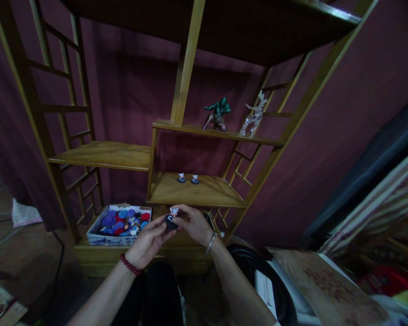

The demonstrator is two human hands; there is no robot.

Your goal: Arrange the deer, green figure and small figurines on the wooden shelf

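Note:
Between my two hands is a small figurine (172,219) with a white and red top on a round black base. My left hand (151,240) grips the base from the left. The fingers of my right hand (194,225) close on it from the right side. Behind and above, two similar small figurines, one on the left (181,178) and one on the right (195,179), stand upright on the lower right shelf (197,194). Left of my hands, an open box (112,240) holds several figurines and round purple, blue and red bases.
A wooden shelf unit (98,155) stands ahead against a maroon wall. Its upper right shelf carries a green crouching figure (218,113) and a clear figure (254,118). Low at right are a black round object (282,290) and a flat board (323,283). A cable (59,258) runs along the floor at left.

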